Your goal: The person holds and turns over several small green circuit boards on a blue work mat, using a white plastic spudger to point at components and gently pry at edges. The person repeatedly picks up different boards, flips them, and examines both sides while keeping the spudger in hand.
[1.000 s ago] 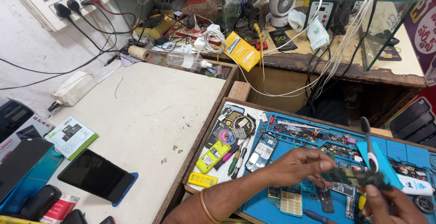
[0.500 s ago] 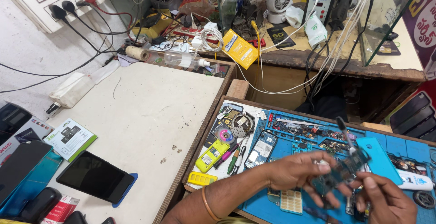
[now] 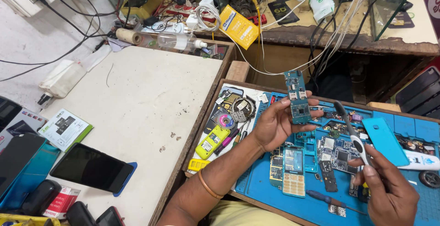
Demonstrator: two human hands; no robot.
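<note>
My left hand (image 3: 277,124) holds a narrow blue phone circuit board (image 3: 297,97) upright above the blue repair mat (image 3: 261,187). My right hand (image 3: 387,189) grips a white-handled brush (image 3: 353,134) with a dark head, its tip pointing up just right of the board and apart from it. Below the hands lie a keypad phone frame (image 3: 293,171), another circuit board (image 3: 337,152) and a blue-handled screwdriver (image 3: 327,199). A turquoise phone back cover (image 3: 384,135) rests to the right.
A wooden tray (image 3: 238,70) holds the mat and loose parts, including a yellow phone shell (image 3: 211,141). On the white tabletop (image 3: 137,102) to the left lie a black phone (image 3: 91,167) and a small booklet (image 3: 65,128). Cables, a plastic bottle (image 3: 176,41) and a yellow box (image 3: 238,26) crowd the back shelf.
The left hand has raised the circuit board from low over the mat to upright. The right hand with the brush has moved lower and rightward, away from the board.
</note>
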